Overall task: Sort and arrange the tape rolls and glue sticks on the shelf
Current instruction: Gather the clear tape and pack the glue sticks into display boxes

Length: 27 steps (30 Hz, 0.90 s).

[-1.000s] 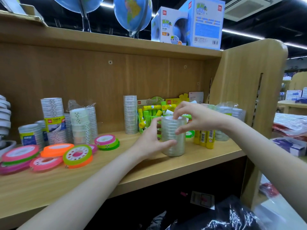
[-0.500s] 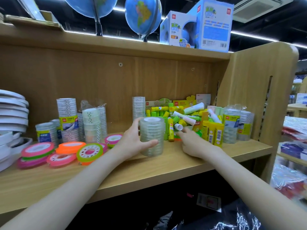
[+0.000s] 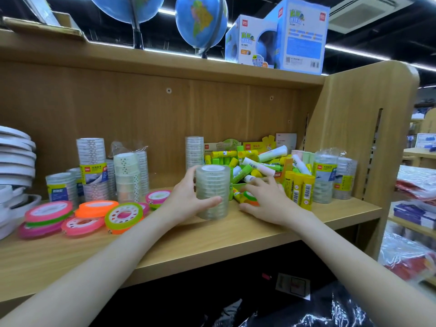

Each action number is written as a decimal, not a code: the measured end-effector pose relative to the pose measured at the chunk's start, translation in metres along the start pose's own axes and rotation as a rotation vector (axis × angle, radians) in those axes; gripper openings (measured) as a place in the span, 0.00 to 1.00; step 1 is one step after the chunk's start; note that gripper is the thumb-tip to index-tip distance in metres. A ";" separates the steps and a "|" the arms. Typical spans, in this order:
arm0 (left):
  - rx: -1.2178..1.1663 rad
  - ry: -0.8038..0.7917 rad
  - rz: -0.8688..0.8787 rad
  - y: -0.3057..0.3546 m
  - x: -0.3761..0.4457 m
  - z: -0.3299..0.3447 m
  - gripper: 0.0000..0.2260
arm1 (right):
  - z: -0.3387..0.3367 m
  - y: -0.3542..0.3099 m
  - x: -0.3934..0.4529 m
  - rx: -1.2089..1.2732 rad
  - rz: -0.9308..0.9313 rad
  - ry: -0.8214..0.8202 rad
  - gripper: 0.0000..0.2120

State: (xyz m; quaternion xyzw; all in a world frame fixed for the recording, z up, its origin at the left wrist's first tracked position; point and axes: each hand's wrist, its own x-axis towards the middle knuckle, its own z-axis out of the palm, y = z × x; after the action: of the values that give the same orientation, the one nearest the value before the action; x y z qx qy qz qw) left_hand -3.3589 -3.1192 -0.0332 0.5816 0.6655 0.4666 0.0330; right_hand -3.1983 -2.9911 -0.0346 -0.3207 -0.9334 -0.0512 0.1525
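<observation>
At the far left edge of the wooden shelf [image 3: 236,241] sits a stack of white tape rolls [image 3: 16,159]. Right of it, flat pink, orange and green tape rolls [image 3: 82,215] lie near the front, with upright stacks of clear tape [image 3: 93,168] behind them against the back panel. Another slim clear stack [image 3: 194,152] stands further right at the back. Near the middle, the left hand [image 3: 186,201] grips a stack of clear tape rolls [image 3: 213,191] standing upright on the shelf, thumb curled across its near side and fingers round the far left side. Just right of it the right hand [image 3: 266,201] lies palm down, fingers spread and fairly straight, fingertips touching a small green and orange tape roll [image 3: 250,197] and a yellow glue stick [image 3: 238,194] lying beside it; it clasps nothing. Behind that hand is a jumbled heap of green and yellow glue sticks [image 3: 254,164], with three yellow sticks [image 3: 299,188] standing upright to its right. Wrapped clear tape packs [image 3: 330,175] stand at the far right by the side panel. Globes [image 3: 200,22] and blue boxes [image 3: 283,36] sit on the top shelf
</observation>
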 end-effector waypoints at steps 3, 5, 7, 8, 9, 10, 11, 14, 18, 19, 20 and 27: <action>0.000 0.009 -0.012 -0.003 -0.001 -0.004 0.35 | 0.001 -0.006 0.003 -0.026 -0.023 0.087 0.16; 0.013 0.008 -0.015 -0.006 -0.002 -0.007 0.35 | -0.004 -0.006 0.003 0.003 -0.015 0.132 0.09; 0.024 0.012 -0.015 -0.008 -0.003 -0.010 0.35 | -0.011 -0.007 0.003 -0.010 0.012 0.087 0.07; 0.025 0.010 -0.015 -0.009 -0.003 -0.011 0.35 | -0.014 -0.008 0.005 -0.029 0.026 0.054 0.08; 0.023 0.006 -0.016 -0.009 -0.002 -0.011 0.35 | -0.016 -0.008 0.008 -0.045 0.033 0.022 0.10; 0.022 0.002 -0.016 -0.010 -0.002 -0.011 0.35 | -0.016 -0.007 0.013 -0.052 0.034 -0.006 0.14; 0.022 0.000 -0.015 -0.010 -0.002 -0.011 0.35 | -0.016 -0.006 0.019 -0.044 0.028 -0.033 0.17; 0.016 -0.004 -0.009 -0.009 -0.001 -0.010 0.35 | -0.014 -0.002 0.031 0.059 0.027 -0.056 0.22; -0.019 -0.008 -0.004 -0.008 -0.001 -0.008 0.35 | -0.012 -0.002 0.037 0.095 0.023 -0.045 0.23; -0.023 -0.006 0.000 -0.008 -0.001 -0.007 0.35 | -0.011 -0.004 0.037 0.098 0.016 -0.062 0.24; -0.022 -0.004 0.003 -0.008 -0.002 -0.007 0.35 | -0.011 -0.005 0.037 0.101 0.010 -0.071 0.24; 0.016 0.001 0.004 -0.007 -0.002 -0.007 0.34 | -0.009 -0.001 0.030 0.175 0.002 -0.046 0.21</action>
State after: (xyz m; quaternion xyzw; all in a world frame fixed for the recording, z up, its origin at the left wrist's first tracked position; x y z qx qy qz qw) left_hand -3.3674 -3.1241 -0.0349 0.5828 0.6682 0.4616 0.0270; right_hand -3.2191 -2.9763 -0.0163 -0.3082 -0.9373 0.0381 0.1585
